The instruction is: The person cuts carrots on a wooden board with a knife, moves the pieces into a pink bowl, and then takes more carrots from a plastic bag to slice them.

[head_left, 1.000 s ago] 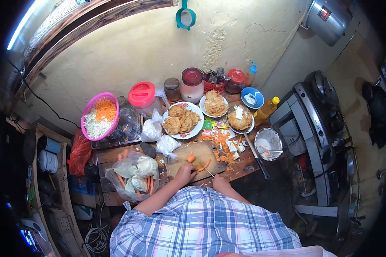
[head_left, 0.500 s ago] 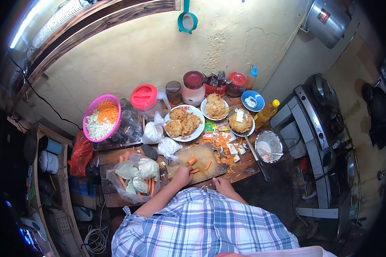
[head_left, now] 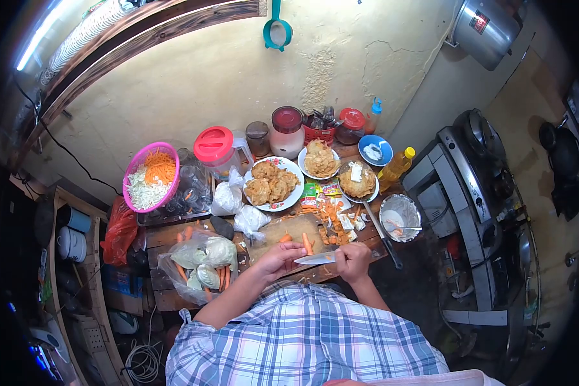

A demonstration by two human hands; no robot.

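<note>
My right hand (head_left: pixel 354 262) is closed around the handle of a knife (head_left: pixel 316 258), its blade pointing left across the near edge of the cutting board (head_left: pixel 270 233). My left hand (head_left: pixel 280 260) is at the blade's tip, thumb and fingers drawn together at the lower end of an orange carrot piece (head_left: pixel 307 242); the exact grip is partly hidden. Another carrot piece (head_left: pixel 285 238) lies on the board just beyond my left fingers. Carrot peelings and scraps (head_left: pixel 331 222) are heaped at the board's right side.
To the left sits a plastic bag of cabbage and carrots (head_left: pixel 202 262). Behind are a pink basket of shredded vegetables (head_left: pixel 135 204), a plate of fritters (head_left: pixel 296 198) and a red-lidded pitcher (head_left: pixel 213 145). A long-handled turner (head_left: pixel 385 239) and a batter bowl (head_left: pixel 399 209) stand right.
My right hand has come up from the table's near edge and now has the knife over the board. My left hand has shifted slightly, beside the blade tip.
</note>
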